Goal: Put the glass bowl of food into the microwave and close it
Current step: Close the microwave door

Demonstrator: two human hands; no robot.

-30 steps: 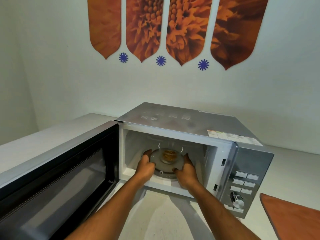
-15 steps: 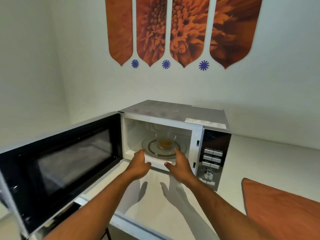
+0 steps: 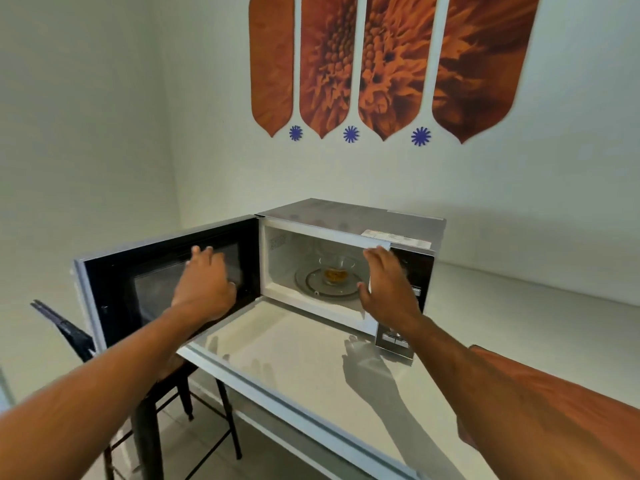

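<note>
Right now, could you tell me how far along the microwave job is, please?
Done: the glass bowl of food sits on the turntable inside the microwave, and neither hand holds it. In hand: the left hand is open in front of the inner face of the wide-open door; the right hand is open by the front frame. Left: swing the door shut.

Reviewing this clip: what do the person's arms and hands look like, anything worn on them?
Both forearms are bare up to the picture's edge: no sleeves show. The left hand and right hand have no gloves, and no watch, bracelet or ring is visible. No markings can be made out.
</note>
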